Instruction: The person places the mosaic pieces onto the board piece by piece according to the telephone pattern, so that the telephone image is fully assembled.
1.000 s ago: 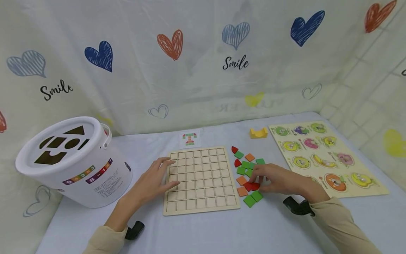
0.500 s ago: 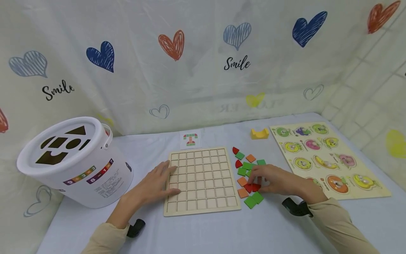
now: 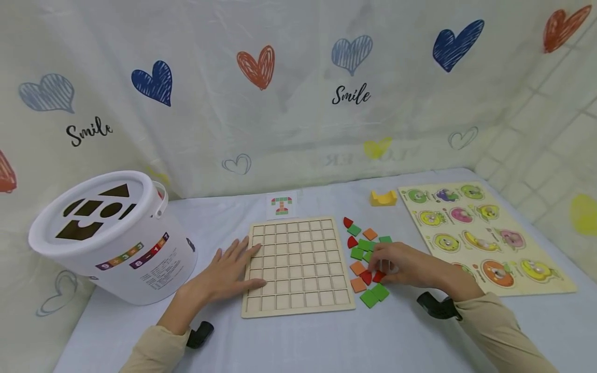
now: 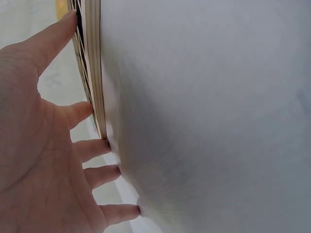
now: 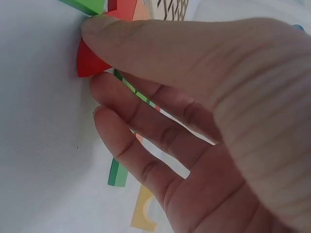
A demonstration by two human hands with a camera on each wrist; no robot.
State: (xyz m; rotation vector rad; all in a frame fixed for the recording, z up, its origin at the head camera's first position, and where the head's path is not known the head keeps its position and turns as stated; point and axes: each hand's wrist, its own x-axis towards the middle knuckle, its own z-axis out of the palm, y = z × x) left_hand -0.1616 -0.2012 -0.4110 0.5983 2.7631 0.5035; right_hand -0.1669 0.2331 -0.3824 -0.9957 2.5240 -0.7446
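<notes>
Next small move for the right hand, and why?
I'd probably have the right hand lift the red piece toward the grid board: its thumb is on that piece, the board's visible cells hold no pieces, and the left hand rests at the board's left edge.

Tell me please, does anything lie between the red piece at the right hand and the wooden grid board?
Yes: between the red piece at the right hand and the grid board lie another red piece and two orange tiles. They look flat, so lifting it should probably clear them.
</notes>
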